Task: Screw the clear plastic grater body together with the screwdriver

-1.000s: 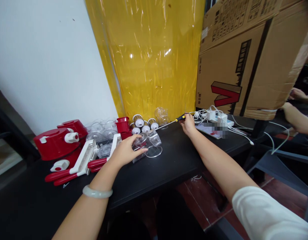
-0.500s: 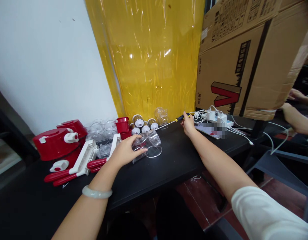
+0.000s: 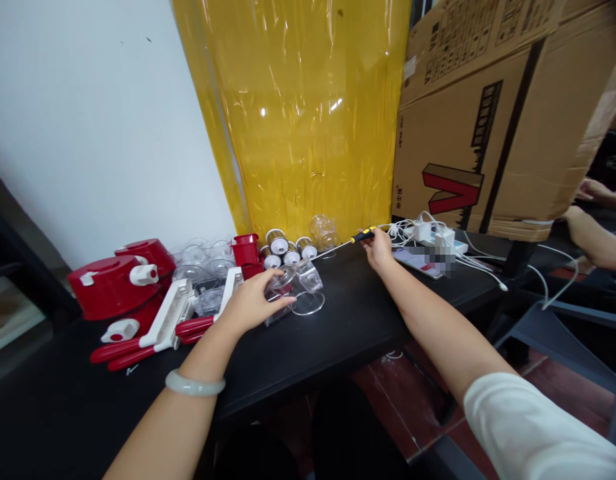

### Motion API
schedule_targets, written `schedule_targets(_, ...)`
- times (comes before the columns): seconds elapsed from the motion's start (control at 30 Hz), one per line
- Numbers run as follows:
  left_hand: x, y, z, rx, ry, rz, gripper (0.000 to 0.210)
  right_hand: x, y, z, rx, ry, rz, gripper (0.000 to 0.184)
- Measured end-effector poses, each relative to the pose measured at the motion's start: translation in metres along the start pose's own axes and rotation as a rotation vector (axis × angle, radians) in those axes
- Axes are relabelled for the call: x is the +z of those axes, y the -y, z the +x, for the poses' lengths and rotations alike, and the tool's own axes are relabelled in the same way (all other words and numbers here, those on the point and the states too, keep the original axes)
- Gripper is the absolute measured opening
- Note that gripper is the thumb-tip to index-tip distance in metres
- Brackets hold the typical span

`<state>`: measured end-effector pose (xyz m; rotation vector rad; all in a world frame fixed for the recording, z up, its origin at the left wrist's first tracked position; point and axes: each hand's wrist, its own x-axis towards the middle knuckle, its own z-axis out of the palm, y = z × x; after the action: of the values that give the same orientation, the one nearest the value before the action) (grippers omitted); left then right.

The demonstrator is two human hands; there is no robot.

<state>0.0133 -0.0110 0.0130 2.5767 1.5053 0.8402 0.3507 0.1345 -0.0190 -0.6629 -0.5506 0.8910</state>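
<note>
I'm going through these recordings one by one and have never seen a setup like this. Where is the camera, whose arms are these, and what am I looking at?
There is no machine here: the two bare arms reaching forward belong to the person wearing the camera on their head, so you look forward and down as they do. The left hand holds a clear plastic part. The right hand holds a yellow-and-black screwdriver, its shaft pointing towards that part; whether the tip touches is too small to tell. On the black table lie red housings, white pieces with red handles, shiny cylinders, a phone and white cables.
</note>
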Motion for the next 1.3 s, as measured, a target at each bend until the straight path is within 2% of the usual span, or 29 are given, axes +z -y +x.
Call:
schedule_targets(0.13,0.000,0.000,0.000,-0.002,-0.001,0.006,0.065,0.002,-0.001,0.000,0.015,-0.031,0.024,0.010)
schedule_targets(0.3,-0.001,-0.001,0.000,-0.006,0.002,0.010,0.064,-0.002,-0.009,0.007,-0.124,-0.070,-0.076,0.040)
schedule_targets(0.37,0.000,0.000,0.000,-0.005,0.002,0.008,0.064,-0.004,-0.011,0.009,-0.151,-0.079,-0.085,0.044)
schedule_targets(0.67,0.001,0.002,0.001,-0.009,-0.001,0.010,0.064,-0.002,-0.003,0.006,-0.033,-0.024,0.031,0.020)
schedule_targets(0.77,0.001,0.001,0.001,-0.005,0.000,0.012,0.063,0.000,-0.002,0.004,-0.025,-0.020,0.047,0.023)
schedule_targets(1.0,0.002,0.004,0.000,0.000,-0.001,0.017,0.065,0.005,-0.002,0.000,-0.038,-0.112,0.025,0.037)
schedule_targets(1.2,0.002,0.005,0.000,0.003,-0.002,0.017,0.065,0.001,0.002,0.001,-0.013,-0.063,0.008,0.015)
schedule_targets(1.3,0.001,0.004,0.000,-0.002,-0.006,0.013,0.065,0.000,0.002,0.001,-0.003,-0.021,0.030,0.011)
